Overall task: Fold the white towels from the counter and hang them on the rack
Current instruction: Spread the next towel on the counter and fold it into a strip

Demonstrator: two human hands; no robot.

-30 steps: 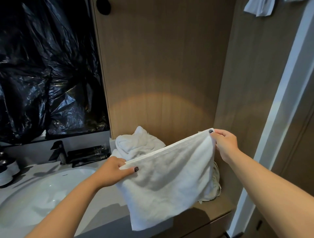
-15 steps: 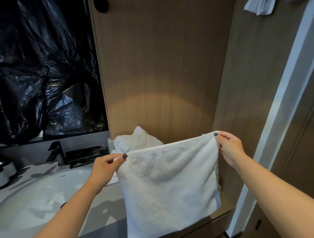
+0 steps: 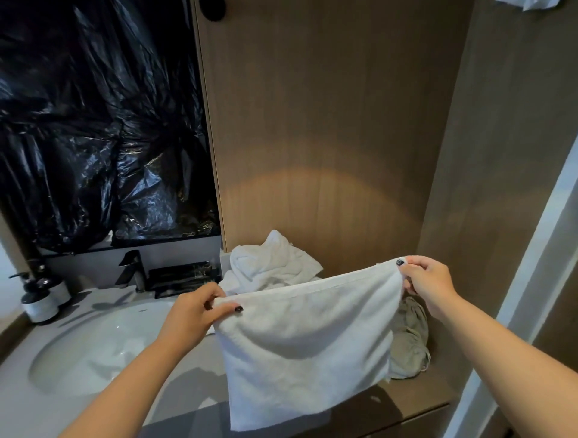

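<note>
- Your left hand point(image 3: 195, 312) is raised over the near counter point(image 3: 187, 394), thumb and curled fingers pinching the left top corner of the white towel point(image 3: 306, 344).
- Your right hand point(image 3: 430, 281) is higher and farther right, pinching the other top corner between thumb and fingers.
- The towel hangs between your hands in the air, its top edge sloping up to the right, its face sagging in soft folds, its bottom edge loose in front of the counter's near edge.
- Behind it, a crumpled pile of white towels point(image 3: 275, 265) lies on the counter against the wooden wall panel point(image 3: 328, 125).
- A greyish cloth point(image 3: 409, 340) lies on the counter at the right, partly hidden by the held towel.
- To the left you have the sink point(image 3: 78, 353), a dark faucet point(image 3: 131, 270), two dispenser bottles point(image 3: 40, 297) and black plastic sheeting point(image 3: 93, 125) above.
- A scrap of white fabric point(image 3: 531, 3) shows at the top right edge.
</note>
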